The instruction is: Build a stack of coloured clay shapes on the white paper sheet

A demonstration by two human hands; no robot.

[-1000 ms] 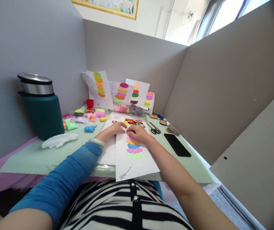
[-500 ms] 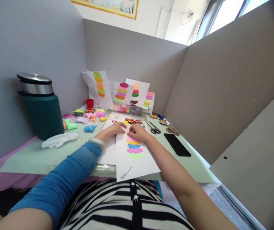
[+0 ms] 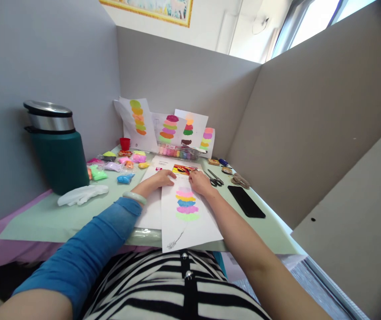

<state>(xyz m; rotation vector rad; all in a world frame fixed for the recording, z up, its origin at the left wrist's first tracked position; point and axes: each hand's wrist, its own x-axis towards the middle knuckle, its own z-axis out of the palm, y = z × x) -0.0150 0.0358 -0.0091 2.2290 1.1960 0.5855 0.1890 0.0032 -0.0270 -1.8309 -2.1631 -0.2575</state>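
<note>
A white sheet [image 3: 190, 233] with stacked pink, orange, blue, purple and green color patches lies at the table's front edge. My left hand [image 3: 164, 178] rests on its upper left corner with thumb and fingers apart. My right hand [image 3: 199, 181] is at the sheet's upper right, its fingers curled together; whatever they hold is too small to make out. Beyond the hands shows a printed cover [image 3: 181, 169] in red and yellow, on a white pad [image 3: 150, 209] that lies under the sheet.
A green flask [image 3: 59, 160] and a white glove [image 3: 83, 194] stand and lie at left, near colored clay packets [image 3: 125, 178]. Painted sheets [image 3: 137, 129] lean on the back partition. Black scissors [image 3: 215, 179] and a phone [image 3: 246, 201] lie at right.
My right hand has moved right, away from my left hand, uncovering more of the printed cover and the top of the pink patch. My left hand has stayed in place.
</note>
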